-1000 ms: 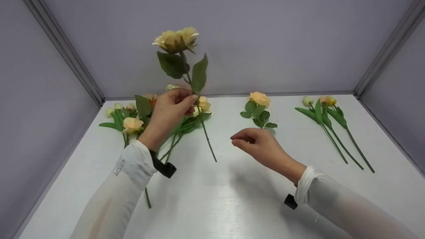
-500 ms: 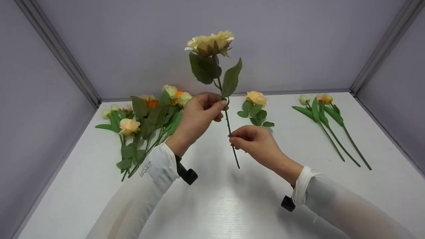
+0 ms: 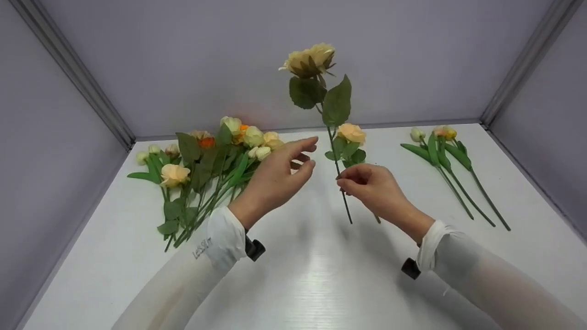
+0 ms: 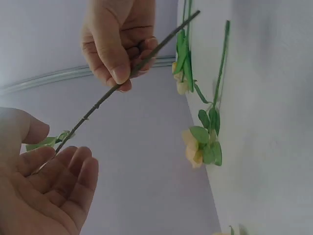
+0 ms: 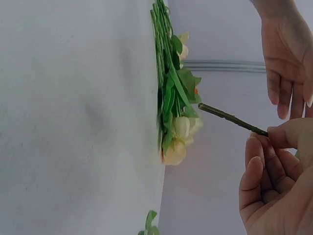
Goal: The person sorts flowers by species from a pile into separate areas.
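Observation:
My right hand [image 3: 378, 185] pinches the lower stem of a pale yellow artificial rose [image 3: 308, 62], which stands nearly upright above the table with two large dark green leaves below its bloom. In the right wrist view the cut end of the stem [image 5: 230, 116] sticks out past the thumb and fingertips. My left hand [image 3: 279, 176] is apart from the stem in the head view, thumb and fingers spread, just left of it. Behind the held stem a peach rose [image 3: 352, 133] lies on the table, partly covered by my right hand.
A loose pile of mixed flowers [image 3: 211, 169] lies on the left of the white table [image 3: 302, 284], partly behind my left hand. Several tulips [image 3: 451, 160] lie side by side at the right. Grey panels [image 3: 229, 59] wall in the back and sides.
My left hand carried the yellow rose rightward from over the pile. My right hand took its lower stem, then my left hand let go, and the rose moved slightly further right.

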A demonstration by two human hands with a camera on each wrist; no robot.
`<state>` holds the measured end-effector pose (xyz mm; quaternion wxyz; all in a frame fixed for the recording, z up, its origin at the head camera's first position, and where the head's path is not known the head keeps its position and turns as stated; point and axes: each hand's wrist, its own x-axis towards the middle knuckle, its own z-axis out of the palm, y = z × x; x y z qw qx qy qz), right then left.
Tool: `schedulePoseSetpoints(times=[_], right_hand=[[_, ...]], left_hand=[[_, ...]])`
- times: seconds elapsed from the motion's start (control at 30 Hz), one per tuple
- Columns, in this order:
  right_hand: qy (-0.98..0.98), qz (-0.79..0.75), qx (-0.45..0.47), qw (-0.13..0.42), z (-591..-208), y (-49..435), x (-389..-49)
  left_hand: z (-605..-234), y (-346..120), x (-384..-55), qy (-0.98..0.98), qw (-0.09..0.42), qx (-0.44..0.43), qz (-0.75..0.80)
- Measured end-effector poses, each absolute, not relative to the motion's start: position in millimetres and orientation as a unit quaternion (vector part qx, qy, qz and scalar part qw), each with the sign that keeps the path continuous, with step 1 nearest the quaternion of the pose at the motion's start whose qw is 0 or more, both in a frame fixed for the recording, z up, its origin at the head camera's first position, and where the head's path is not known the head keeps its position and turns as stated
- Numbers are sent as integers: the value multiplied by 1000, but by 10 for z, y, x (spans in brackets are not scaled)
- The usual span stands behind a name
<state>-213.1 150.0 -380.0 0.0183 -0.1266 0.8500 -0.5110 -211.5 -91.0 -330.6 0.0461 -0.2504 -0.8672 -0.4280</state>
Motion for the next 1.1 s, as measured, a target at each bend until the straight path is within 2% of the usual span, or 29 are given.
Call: schedulePoseSetpoints(times=[0.2, 0.6, 0.7, 0.83, 1.0, 1.1], right_hand=[[879, -470, -77, 31, -3848, 1725, -2355], [922, -370, -30, 109, -4087, 1720, -2764], [929, -352, -26, 111, -4136, 1698, -2809], [939, -325, -25, 107, -4197, 1695, -2844], [953, -284, -34, 96, -4267, 1689, -2854], [959, -266, -41, 91, -4291, 1678, -2842]], left_hand=[[-3414, -960, -2009, -912, 83, -314, -253], [-3806, -914, -1795, -890, 61, -445, -77], [-3923, -969, -1800, -891, 58, -449, -34], [-4064, -1104, -1843, -907, 26, -420, -7], [-4166, -1251, -1857, -920, -19, -391, -33], [-4181, -1286, -1841, -918, -28, -392, -50]])
